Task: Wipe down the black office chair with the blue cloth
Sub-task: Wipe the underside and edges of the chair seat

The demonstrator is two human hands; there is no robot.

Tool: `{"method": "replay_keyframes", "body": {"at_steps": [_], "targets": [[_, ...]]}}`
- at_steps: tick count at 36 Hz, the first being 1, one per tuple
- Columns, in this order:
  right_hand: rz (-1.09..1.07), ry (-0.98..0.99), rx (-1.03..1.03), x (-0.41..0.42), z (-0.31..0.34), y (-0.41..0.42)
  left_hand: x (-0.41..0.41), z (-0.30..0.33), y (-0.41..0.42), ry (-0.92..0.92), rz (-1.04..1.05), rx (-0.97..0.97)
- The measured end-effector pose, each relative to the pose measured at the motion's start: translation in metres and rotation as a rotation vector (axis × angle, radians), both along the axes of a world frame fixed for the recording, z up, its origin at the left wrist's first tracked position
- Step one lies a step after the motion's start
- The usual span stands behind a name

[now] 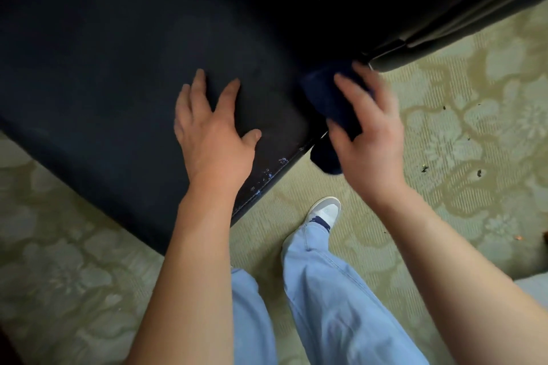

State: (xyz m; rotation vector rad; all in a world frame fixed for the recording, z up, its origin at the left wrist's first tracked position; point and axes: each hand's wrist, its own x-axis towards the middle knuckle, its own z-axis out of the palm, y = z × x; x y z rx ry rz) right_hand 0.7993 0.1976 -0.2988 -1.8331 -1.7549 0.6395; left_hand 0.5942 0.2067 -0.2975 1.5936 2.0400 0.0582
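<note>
The black office chair's seat (112,68) fills the upper left of the head view, with worn, flaking trim along its right edge. My left hand (212,127) lies flat on the seat near that edge, fingers spread, holding nothing. My right hand (367,133) grips the dark blue cloth (332,104), bunched at the seat's right side just below the armrest (444,35). The hand is motion-blurred. Part of the cloth hangs down below my palm.
Pale green carpet (474,133) with a floral pattern surrounds the chair, with a few dark crumbs on it at the right. My legs in light blue trousers and a white sneaker (324,212) stand just in front of the seat.
</note>
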Motion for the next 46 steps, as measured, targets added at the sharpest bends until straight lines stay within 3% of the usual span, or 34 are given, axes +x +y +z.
{"method": "replay_keyframes", "body": {"at_steps": [8,14,23,35,40,43,46], "targets": [[-0.093,0.042,-0.088,-0.009,-0.01,0.012,-0.033,0.001,-0.046,0.046,0.174,-0.005],[-0.063,-0.25,-0.096,-0.018,-0.014,-0.002,-0.042,-0.003,-0.061,0.047,0.238,-0.051],[-0.131,-0.098,-0.058,-0.024,-0.025,-0.012,-0.04,-0.009,-0.06,0.1,0.24,-0.028],[0.088,-0.094,-0.076,-0.06,-0.013,-0.056,-0.041,-0.009,-0.061,0.09,0.239,-0.013],[-0.068,-0.115,0.029,-0.025,-0.013,-0.028,-0.045,-0.006,-0.062,0.036,0.235,-0.041],[-0.194,-0.089,-0.017,-0.014,-0.02,-0.013,-0.046,-0.005,-0.062,0.026,0.218,-0.055],[-0.174,-0.075,-0.027,-0.02,-0.024,-0.014,-0.046,-0.006,-0.063,0.045,0.21,-0.05]]}}
